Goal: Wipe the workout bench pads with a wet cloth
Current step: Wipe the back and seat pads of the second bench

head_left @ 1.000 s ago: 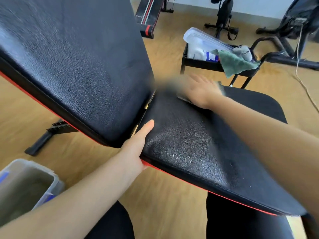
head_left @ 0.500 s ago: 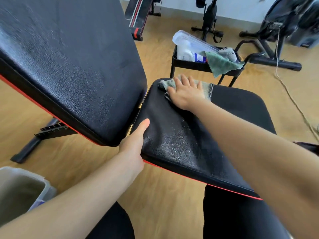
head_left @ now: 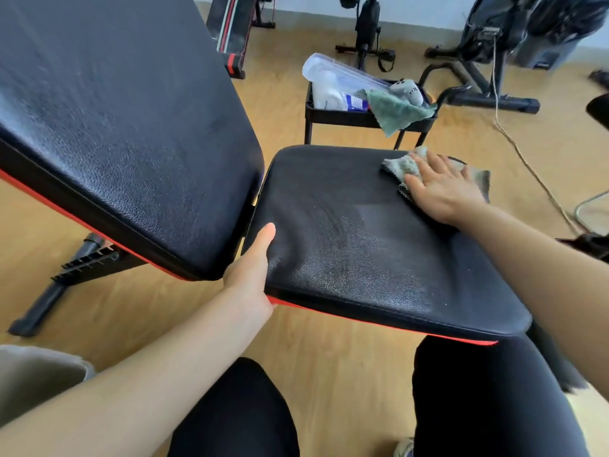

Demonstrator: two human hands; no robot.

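My right hand has its fingers flat and straight, pressing one cloth onto the seat at its far right corner. My left hand clasps the seat's left edge, thumb on top. There are two pads: the seat and the tilted back. A second, green cloth drapes over the cart rim.

Right hand flat, fingers straight — left hand edge-on, thumb straight (fingers hidden).
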